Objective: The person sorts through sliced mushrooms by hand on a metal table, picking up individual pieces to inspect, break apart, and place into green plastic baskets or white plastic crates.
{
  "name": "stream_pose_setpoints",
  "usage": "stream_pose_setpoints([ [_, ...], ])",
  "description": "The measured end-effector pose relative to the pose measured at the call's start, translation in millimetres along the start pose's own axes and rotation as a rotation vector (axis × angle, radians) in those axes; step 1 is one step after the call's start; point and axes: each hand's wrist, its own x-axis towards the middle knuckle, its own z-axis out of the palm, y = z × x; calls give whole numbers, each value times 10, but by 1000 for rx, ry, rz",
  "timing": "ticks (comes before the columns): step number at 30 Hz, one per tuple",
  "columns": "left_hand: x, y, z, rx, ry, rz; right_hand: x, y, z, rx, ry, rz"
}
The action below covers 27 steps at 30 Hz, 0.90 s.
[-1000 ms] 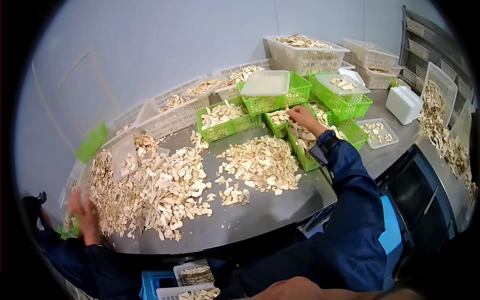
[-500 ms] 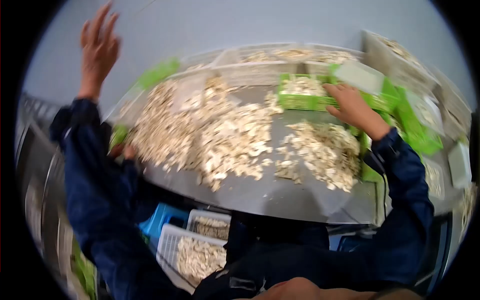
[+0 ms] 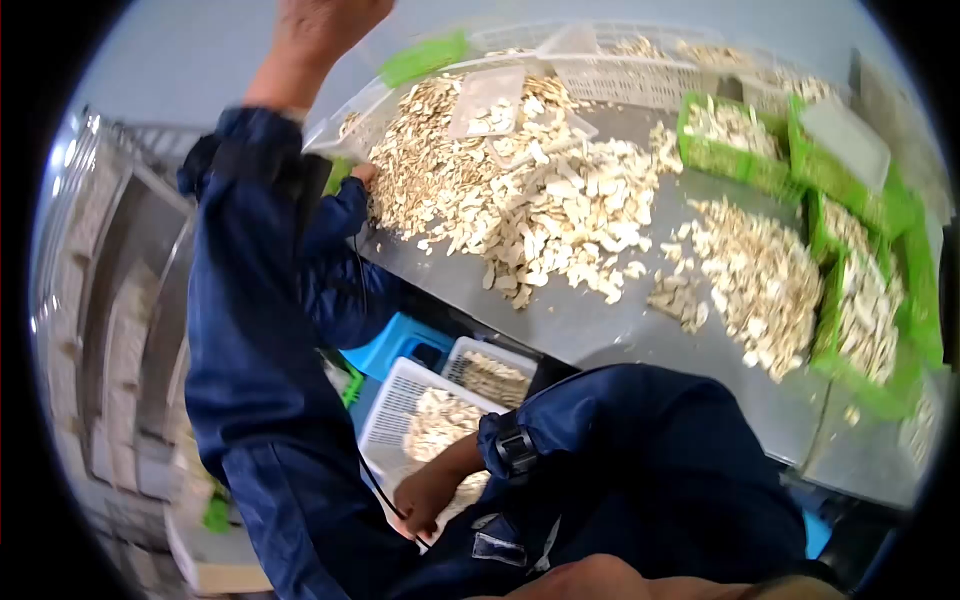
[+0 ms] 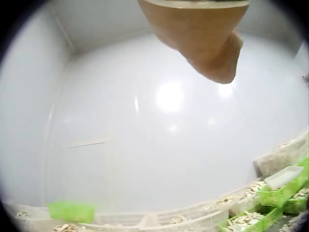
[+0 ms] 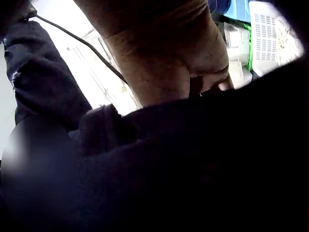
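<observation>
My left hand (image 3: pixel 325 25) is raised high at the upper left, in front of the pale wall, and the head view's top edge cuts it off. In the left wrist view this hand (image 4: pixel 205 43) shows foreshortened, with no object in it. Low beside my body, my right hand (image 3: pixel 430 495) has its fingers curled round a thin black cable (image 3: pixel 376 485) that runs down along my left sleeve. That cable (image 5: pixel 82 40) also leads to the hand in the right wrist view, where dark cloth hides much. Below the right hand is a white basket (image 3: pixel 385 410) of pale dried slices.
A steel table (image 3: pixel 610 325) bears a large slice pile (image 3: pixel 570 215) and a smaller slice pile (image 3: pixel 755 280). Green baskets (image 3: pixel 735 170) stand at right. Another person's hand (image 3: pixel 365 175) is at the table's left end. Wire racks (image 3: pixel 110 330) line the left side.
My right hand has left the green baskets and come down to the cable beside my body. My left hand has gone up from the table's left end. The head view has turned left.
</observation>
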Motion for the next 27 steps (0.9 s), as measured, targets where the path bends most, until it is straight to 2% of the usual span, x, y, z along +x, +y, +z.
stream_pose_setpoints([
  [1,-15,132,-80,-112,-79,-88,-1,-55,-18,-125,-16,122],
  [2,-68,300,-222,-218,-161,-183,-12,-34,-55,-119,14,147],
  [3,-177,449,-394,-322,-295,-155,-34,13,-66,-100,38,178],
  [4,-348,682,-602,-575,-422,-228,-57,42,-85,-192,66,231],
  [5,-530,977,-879,-726,-683,-380,-88,67,-124,-285,97,286],
  [6,-892,1162,-1063,-930,-972,-474,-88,245,-146,-189,77,311],
  [7,-1201,1358,-1282,-1088,-1204,-484,-173,235,-146,-125,134,310],
  [8,-1701,1546,-1537,-1221,-1505,-460,-316,212,-111,-58,182,309],
  [9,-2383,1776,-1923,-1415,-1726,-497,-423,206,-79,6,223,310],
  [10,-2824,2118,-2326,-1557,-2108,-757,-438,363,-75,83,226,195],
  [11,-3147,2424,-2727,-1641,-2317,-970,-474,359,-107,-253,281,105],
  [12,-3343,2655,-3125,-1670,-2436,-1176,-514,328,-127,-287,253,107],
  [13,-3442,2845,-3472,-1655,-2482,-1391,-517,307,-125,-315,225,106],
  [15,-3419,3057,-3929,-1580,-2437,-1729,-450,419,-129,-212,207,247],
  [17,-3365,3114,-4193,-1512,-2335,-1947,-446,457,-96,-18,220,348],
  [18,-3319,3118,-4269,-1486,-2287,-2021,-427,462,-84,2,218,342],
  [22,-3187,3062,-4398,-1412,-2193,-2157,-259,649,-67,59,215,305],
  [25,-3137,3041,-4436,-1397,-2154,-2203,-322,589,-60,131,220,320],
  [27,-3133,3070,-4434,-1394,-2133,-2228,-358,549,-43,130,154,352],
])
